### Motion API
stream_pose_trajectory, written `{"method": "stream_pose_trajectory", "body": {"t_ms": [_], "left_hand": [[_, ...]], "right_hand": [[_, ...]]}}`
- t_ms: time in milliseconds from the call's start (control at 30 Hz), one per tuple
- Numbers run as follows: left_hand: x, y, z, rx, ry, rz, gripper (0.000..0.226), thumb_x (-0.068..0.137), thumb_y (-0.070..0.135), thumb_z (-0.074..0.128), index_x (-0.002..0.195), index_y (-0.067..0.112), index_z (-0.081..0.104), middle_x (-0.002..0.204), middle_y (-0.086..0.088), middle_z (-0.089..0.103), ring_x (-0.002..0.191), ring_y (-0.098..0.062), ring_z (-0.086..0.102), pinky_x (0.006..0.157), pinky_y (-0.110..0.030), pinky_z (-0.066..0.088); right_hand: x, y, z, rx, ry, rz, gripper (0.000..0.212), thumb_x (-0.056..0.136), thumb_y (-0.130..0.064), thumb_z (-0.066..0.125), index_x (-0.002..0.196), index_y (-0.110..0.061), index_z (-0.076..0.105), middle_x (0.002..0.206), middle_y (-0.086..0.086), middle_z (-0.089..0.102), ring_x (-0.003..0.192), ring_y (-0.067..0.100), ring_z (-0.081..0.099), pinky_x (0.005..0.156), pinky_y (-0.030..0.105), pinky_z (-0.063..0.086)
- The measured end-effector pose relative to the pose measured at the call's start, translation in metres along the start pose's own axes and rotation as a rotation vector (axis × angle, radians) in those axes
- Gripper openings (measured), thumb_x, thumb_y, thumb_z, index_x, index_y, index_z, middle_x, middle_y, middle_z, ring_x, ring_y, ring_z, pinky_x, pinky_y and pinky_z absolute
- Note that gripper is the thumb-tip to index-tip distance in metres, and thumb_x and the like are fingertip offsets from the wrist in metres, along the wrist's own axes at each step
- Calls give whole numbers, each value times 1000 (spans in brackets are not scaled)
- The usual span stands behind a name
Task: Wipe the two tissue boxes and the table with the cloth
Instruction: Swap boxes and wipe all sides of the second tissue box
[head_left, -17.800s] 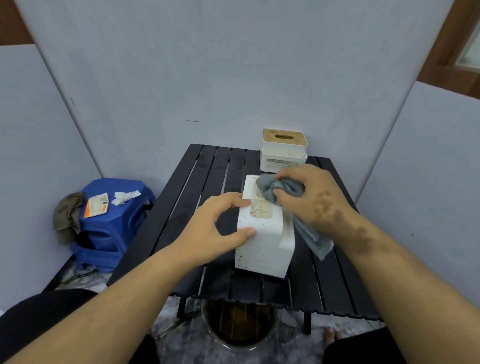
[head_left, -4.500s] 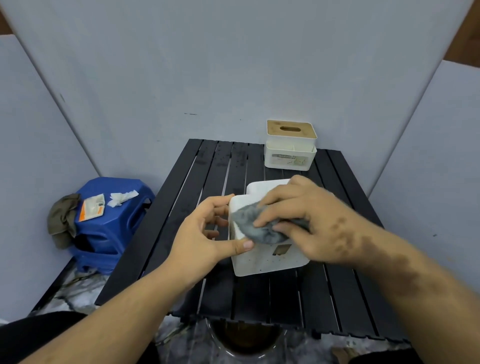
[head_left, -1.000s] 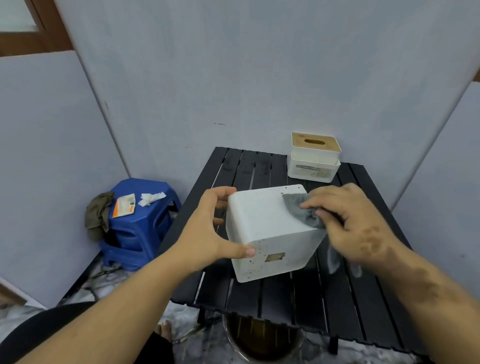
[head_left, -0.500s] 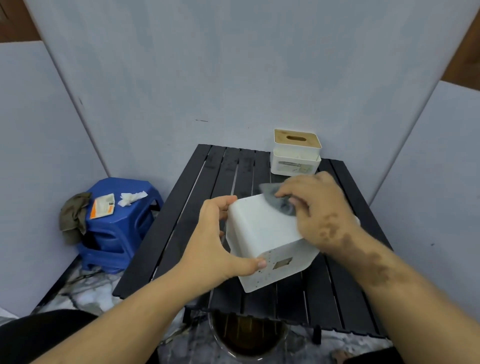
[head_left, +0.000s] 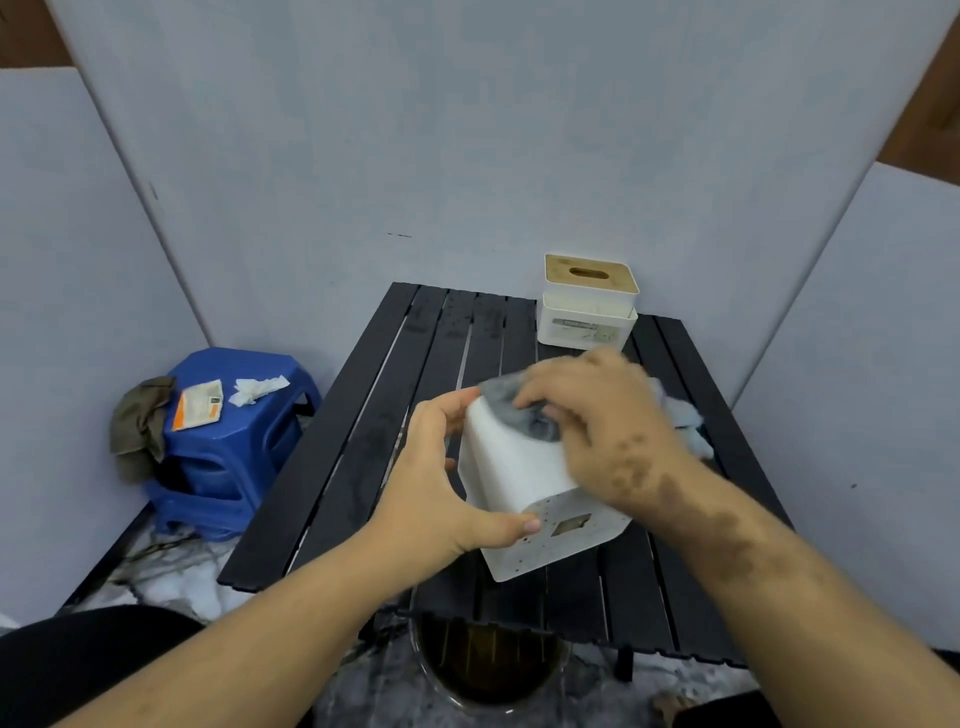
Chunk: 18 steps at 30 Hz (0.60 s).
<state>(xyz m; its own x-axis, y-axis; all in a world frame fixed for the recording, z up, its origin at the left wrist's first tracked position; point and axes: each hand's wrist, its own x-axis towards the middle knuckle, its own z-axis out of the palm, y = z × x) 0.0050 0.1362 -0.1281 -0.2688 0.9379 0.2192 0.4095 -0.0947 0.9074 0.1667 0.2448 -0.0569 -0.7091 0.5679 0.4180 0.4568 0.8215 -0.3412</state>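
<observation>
The left hand (head_left: 441, 488) gripped the white tissue box (head_left: 524, 499) at its left side, thumb on the near face, tilting it over the middle of the black table (head_left: 363, 441). The box looked light, stiff and smooth, best held by opposite walls. The right hand (head_left: 602, 426) pinched the soft grey cloth (head_left: 524, 415) against its far upper edge.

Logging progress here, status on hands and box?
Left hand grips white tissue box. Right hand rubs grey cloth on it. Second tissue box behind, nothing blocking.
</observation>
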Motion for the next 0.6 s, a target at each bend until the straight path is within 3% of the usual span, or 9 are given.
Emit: {"method": "stream_pose_trajectory", "body": {"t_ms": [67,133,233,333,467,600], "left_hand": [[0,-1,-1,3,6,8,112,43,56,92,140,43,39,142,17,50,131,0,49,98,-21,44],[0,0,-3,15,2,10,115,42,56,93,143,41,39,142,18,51,132,1,49,100,-22,43],[0,1,-4,32,-10,6,120,41,58,91,146,39,37,144,26,48,134,8,43,102,-19,40],[1,0,-4,34,-26,4,119,43,58,91,147,40,35,145,27,46,135,10,41,101,-18,39],[1,0,-3,27,-20,11,111,43,57,91,140,44,38,141,23,49,132,6,45,97,-16,41],[2,1,-5,32,-15,21,112,42,58,92,140,41,41,140,21,52,131,5,48,98,-19,42]], "right_hand": [[-4,-6,6,68,-47,-148,35,84,-7,54,96,-35,71,110,-21,69,90,23,52,80,48,44],[-2,16,2,59,-48,-161,32,87,-14,55,102,-38,68,111,-29,65,93,22,54,83,48,45],[-5,60,-17,29,34,73,38,90,-11,57,98,-46,68,107,-40,58,99,17,51,95,45,42],[-7,63,-20,-22,23,155,41,91,-6,58,100,-44,68,111,-34,61,99,21,49,93,38,41],[-5,6,1,-103,23,-25,40,86,-3,57,103,-37,71,116,-18,67,87,22,46,77,48,45],[-5,19,-3,5,-47,-109,31,90,-22,52,107,-42,67,115,-31,63,91,17,48,83,47,42]]}}
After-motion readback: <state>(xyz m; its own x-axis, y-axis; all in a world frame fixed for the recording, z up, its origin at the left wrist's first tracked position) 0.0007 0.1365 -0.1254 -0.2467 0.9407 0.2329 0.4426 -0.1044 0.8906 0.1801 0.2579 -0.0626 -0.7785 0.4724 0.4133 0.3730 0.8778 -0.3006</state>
